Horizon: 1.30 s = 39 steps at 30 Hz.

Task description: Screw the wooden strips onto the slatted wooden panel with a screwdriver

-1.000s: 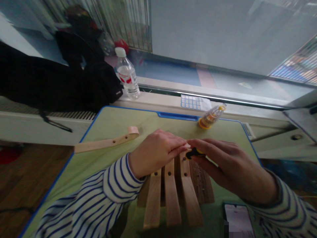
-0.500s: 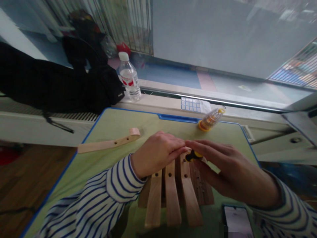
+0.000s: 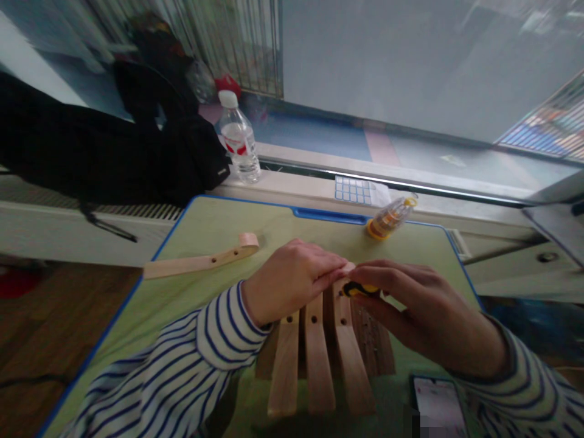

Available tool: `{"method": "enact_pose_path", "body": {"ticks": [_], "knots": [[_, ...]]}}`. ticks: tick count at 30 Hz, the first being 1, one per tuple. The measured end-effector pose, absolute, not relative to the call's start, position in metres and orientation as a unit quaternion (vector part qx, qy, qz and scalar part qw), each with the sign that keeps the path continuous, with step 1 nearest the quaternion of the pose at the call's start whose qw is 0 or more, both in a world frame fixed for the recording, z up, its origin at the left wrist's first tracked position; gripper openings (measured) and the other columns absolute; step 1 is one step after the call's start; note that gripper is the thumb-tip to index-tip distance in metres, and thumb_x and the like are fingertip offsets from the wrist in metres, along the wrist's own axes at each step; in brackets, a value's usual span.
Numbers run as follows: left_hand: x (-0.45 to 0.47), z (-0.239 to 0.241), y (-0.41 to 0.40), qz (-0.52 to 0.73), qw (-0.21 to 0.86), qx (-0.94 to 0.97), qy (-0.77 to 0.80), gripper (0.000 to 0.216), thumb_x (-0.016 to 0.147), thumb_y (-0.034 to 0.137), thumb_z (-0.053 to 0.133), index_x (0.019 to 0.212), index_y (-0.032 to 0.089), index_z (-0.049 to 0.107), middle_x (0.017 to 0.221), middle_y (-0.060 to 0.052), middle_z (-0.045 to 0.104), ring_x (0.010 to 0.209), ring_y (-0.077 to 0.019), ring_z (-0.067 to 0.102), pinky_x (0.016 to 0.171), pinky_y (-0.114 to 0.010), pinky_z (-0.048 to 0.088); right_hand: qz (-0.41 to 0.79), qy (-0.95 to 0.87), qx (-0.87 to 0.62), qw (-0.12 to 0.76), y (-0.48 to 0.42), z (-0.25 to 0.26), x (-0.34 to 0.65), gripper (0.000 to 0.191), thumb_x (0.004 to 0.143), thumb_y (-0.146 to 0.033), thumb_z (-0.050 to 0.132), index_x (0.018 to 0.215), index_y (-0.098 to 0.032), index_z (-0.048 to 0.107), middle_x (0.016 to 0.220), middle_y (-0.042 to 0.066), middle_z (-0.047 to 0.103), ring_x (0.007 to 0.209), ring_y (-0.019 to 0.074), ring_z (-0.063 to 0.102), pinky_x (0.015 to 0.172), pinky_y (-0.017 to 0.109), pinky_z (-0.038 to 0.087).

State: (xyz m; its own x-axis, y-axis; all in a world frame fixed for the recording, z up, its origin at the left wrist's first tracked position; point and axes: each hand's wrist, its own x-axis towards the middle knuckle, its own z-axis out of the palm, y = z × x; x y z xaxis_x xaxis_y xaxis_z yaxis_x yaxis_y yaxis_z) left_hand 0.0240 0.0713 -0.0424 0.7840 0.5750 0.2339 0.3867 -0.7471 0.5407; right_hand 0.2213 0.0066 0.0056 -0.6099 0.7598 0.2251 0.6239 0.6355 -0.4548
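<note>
Three light wooden slats [image 3: 314,359] fixed side by side lie on the green desk [image 3: 201,225], with a darker perforated board [image 3: 374,344] beside them. My left hand [image 3: 292,280] rests with fingers pressed down on the slats' far ends. My right hand [image 3: 420,310] is closed around a small black and yellow screwdriver [image 3: 358,289], whose tip sits at a hole in the rightmost slat. Both fingertips meet there.
A loose curved wooden piece [image 3: 201,260] lies at the left of the desk. A yellow screwdriver-bit case [image 3: 387,219] lies at the far edge. A water bottle [image 3: 237,137] and black bag [image 3: 104,146] stand on the sill. A phone [image 3: 438,407] lies near right.
My hands stay on the slats; the right hand has turned slightly about the screwdriver. The view has shifted a little.
</note>
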Motion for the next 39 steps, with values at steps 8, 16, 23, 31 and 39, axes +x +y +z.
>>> {"method": "enact_pose_path", "body": {"ticks": [8,16,23,31,39], "knots": [[0.0246,-0.0398,0.0708,0.184,0.237,0.915,0.272,0.029,0.095,0.034,0.038,0.105,0.024,0.063,0.106,0.001,0.067,0.097,-0.0159,0.061,0.086,-0.03,0.042,0.128,-0.868,-0.423,0.228,0.0064,0.0003,0.2189,0.019,0.086,-0.024,0.055,0.104,-0.021,0.05,0.095,0.001,0.064,0.073,0.0105,0.06,0.064,0.024,0.048],[0.0241,-0.0401,0.0698,0.187,0.227,0.916,0.274,0.027,0.095,0.033,0.039,0.103,0.023,0.063,0.101,0.0,0.068,0.095,-0.0163,0.062,0.086,-0.032,0.043,0.122,-0.875,-0.413,0.221,0.0082,0.0021,0.2176,0.033,0.088,-0.023,0.052,0.12,-0.022,0.045,0.099,0.003,0.064,0.075,0.0109,0.061,0.065,0.024,0.049],[0.0237,-0.0387,0.0704,0.192,0.237,0.915,0.264,0.027,0.094,0.03,0.04,0.104,0.021,0.063,0.102,-0.002,0.068,0.096,-0.0153,0.062,0.087,-0.029,0.044,0.147,-0.885,-0.398,0.191,0.0059,0.0097,0.2196,0.038,0.088,-0.021,0.051,0.125,-0.019,0.046,0.115,0.008,0.06,0.096,0.0148,0.06,0.079,0.028,0.05],[0.0243,-0.041,0.0703,0.202,0.211,0.918,0.268,0.027,0.094,0.032,0.04,0.103,0.022,0.064,0.1,-0.001,0.069,0.094,-0.0153,0.062,0.086,-0.03,0.044,0.153,-0.882,-0.393,0.212,0.0048,0.0061,0.2233,0.04,0.087,-0.015,0.05,0.126,-0.018,0.045,0.117,0.009,0.06,0.101,0.0113,0.058,0.085,0.023,0.048],[0.0245,-0.0394,0.0698,0.203,0.216,0.917,0.267,0.028,0.094,0.032,0.04,0.103,0.023,0.064,0.1,-0.001,0.069,0.095,-0.0154,0.063,0.086,-0.029,0.043,0.155,-0.877,-0.395,0.226,0.0043,0.0026,0.2226,0.036,0.086,-0.016,0.053,0.122,-0.021,0.046,0.109,0.005,0.061,0.09,0.0111,0.059,0.074,0.023,0.049]]}}
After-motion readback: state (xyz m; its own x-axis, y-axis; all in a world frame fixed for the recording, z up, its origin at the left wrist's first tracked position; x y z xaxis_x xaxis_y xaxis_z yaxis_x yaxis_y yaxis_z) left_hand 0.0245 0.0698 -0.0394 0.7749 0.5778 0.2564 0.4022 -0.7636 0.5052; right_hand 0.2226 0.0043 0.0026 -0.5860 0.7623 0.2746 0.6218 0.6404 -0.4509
